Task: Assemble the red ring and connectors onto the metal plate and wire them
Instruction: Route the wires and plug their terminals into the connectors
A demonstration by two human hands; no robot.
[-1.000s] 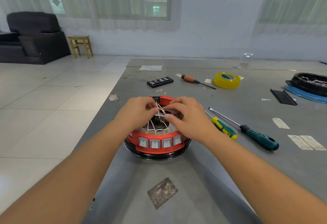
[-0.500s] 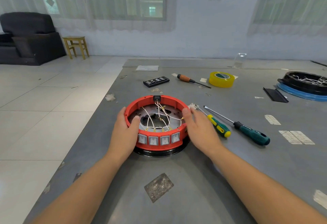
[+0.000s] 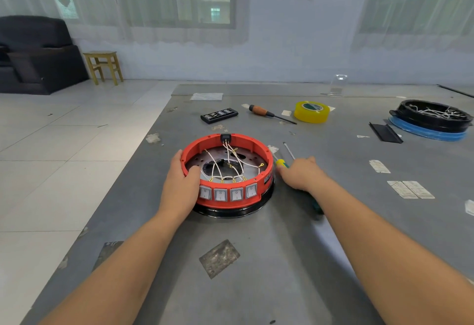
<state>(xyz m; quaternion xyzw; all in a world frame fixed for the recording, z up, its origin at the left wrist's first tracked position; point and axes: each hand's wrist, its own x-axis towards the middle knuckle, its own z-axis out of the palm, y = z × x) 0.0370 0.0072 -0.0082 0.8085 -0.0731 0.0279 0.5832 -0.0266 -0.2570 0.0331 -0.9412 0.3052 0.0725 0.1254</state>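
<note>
Head view: the red ring (image 3: 227, 173) lies flat on the counter (image 3: 256, 260), switches facing the person. The left hand (image 3: 180, 186) clasps its rim; the right hand's (image 3: 301, 173) grip closes on a screwdriver (image 3: 280, 163), tip pointing away.

A yellow tape roll (image 3: 311, 111), wooden-handled screwdriver (image 3: 266, 113) and what looks like a bit case (image 3: 219, 115) lie apart.

Single head-worn wide-angle view, looking forward and down along both forearms, close over the grey table (image 3: 256, 286), taking in the far wall (image 3: 282, 50) and windows beyond.
</note>
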